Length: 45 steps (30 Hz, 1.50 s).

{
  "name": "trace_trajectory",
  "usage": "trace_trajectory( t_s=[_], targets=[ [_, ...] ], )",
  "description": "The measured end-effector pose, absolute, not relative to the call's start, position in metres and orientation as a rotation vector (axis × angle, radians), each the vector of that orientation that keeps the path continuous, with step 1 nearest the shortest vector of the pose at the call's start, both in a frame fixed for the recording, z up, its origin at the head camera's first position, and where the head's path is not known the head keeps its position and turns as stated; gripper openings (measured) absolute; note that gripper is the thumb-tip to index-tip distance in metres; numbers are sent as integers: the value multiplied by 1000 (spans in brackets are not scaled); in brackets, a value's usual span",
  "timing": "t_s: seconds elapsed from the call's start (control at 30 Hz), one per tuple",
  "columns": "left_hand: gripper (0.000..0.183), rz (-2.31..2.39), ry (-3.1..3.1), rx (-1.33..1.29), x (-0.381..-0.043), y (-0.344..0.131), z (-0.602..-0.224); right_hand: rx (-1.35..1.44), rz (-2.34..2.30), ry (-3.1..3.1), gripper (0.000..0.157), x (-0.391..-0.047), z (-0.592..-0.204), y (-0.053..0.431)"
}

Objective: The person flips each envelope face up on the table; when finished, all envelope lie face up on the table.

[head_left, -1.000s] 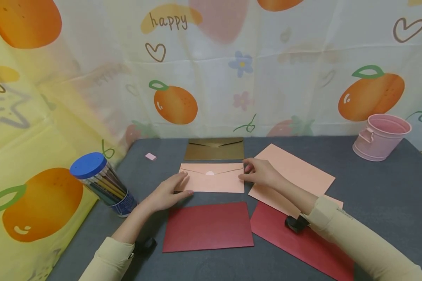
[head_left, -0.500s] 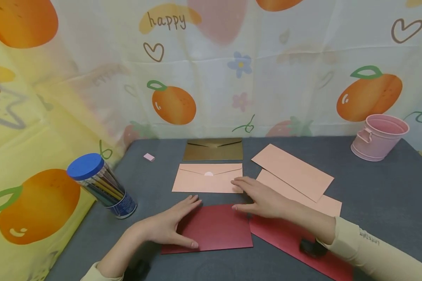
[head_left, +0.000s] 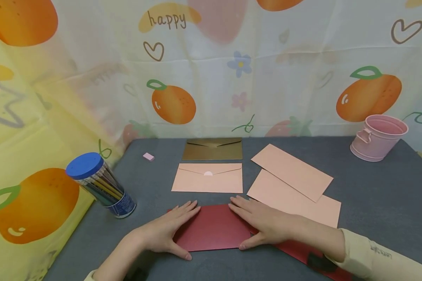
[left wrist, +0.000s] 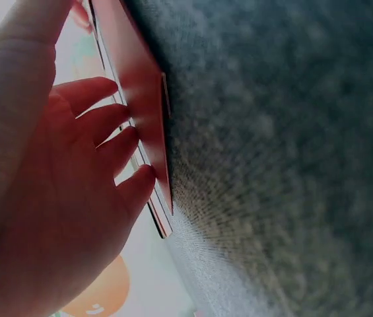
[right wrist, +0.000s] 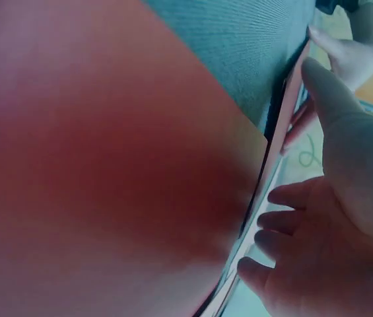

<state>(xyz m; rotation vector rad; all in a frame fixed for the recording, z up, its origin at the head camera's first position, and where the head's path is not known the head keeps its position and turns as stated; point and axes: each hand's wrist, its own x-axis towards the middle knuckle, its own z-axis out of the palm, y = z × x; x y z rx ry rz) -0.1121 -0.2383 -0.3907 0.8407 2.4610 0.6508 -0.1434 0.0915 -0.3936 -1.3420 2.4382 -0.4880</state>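
Note:
In the head view, a plain red envelope [head_left: 214, 230] lies flat at the near middle of the table, no flap showing. My left hand [head_left: 163, 232] rests on its left side, fingers stretched and thumb at the near edge. On its right side lies my right hand [head_left: 265, 224], fingers likewise extended, thumb at the near right corner. The left wrist view has the left fingers [left wrist: 117, 139] against the red surface. Just beyond is a peach envelope [head_left: 207, 184] with a white round seal, and behind that a gold envelope [head_left: 212, 152].
Two peach envelopes [head_left: 292, 171] overlap at right, over another red envelope [head_left: 299, 249] partly hidden by my right arm. A blue-lidded tub of pencils [head_left: 105, 187] stands left, near a small pink eraser [head_left: 148, 157]. A pink bucket [head_left: 378, 140] stands far right.
Both hands have left the sealed peach envelope and come nearer to me, onto the red envelope. The peach envelope stays in front of the gold one.

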Motion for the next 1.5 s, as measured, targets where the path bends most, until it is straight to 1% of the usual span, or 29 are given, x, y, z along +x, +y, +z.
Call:
trace_trajectory(
  t_s=[0.27, 0.47, 0.77, 1.07, 1.23, 1.5],
  targets=[
    [105, 622, 2489, 776, -111, -240, -391, -1312, -497, 2378, 100, -141, -394, 95],
    [101, 564, 2526, 787, -112, -239, -390, -1294, -507, 2381, 101, -141, -395, 96],
    [90, 518, 2559, 820, -111, -239, -388, -1267, -491, 2421, 94, -142, -394, 94],
    [78, 528, 2569, 879, -113, -241, -382, -1233, -602, 2390, 85, -146, -394, 96],
    [63, 607, 2565, 956, -115, -244, -374, -1237, -690, 2370, 75, -150, -391, 99],
    [38, 797, 2543, 1050, -119, -250, -364, -1252, -915, 2299, 50, -156, -387, 102]
  ],
)
